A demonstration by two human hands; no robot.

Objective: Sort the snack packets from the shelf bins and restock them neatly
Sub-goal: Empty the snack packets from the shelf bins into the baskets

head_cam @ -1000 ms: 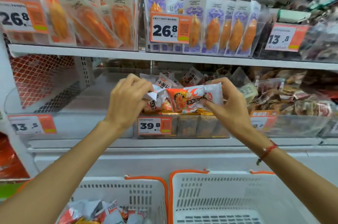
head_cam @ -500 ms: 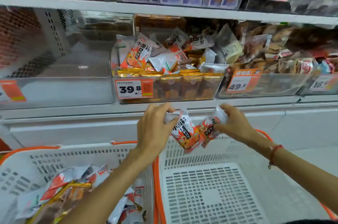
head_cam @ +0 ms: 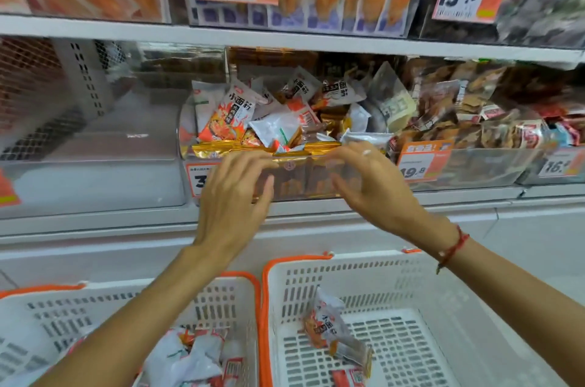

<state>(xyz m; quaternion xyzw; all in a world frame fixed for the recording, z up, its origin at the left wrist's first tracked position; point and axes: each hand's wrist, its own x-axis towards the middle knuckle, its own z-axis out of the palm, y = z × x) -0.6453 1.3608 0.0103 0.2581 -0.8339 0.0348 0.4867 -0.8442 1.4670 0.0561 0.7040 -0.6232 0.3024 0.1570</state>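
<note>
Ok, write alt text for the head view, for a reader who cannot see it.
Two empty, open hands, left hand and right hand, reach toward a clear shelf bin heaped with snack packets. Below stand two white baskets with orange rims; the right basket holds a few packets, the left basket more.

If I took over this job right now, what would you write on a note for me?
Left hand: open, empty, raised in front of the middle bin.
Right hand: open, empty, fingers near the gold packets at the bin's front edge.
Things: the middle bin holds a jumble of white-and-orange snack packets on top of the gold ones. The right basket has a few of those snack packets in it; the left basket has a pile.
Done: some packets are out of the bin and in the baskets.
Left: pick out the rest of the mixed packets, then restock each kind neatly.
</note>
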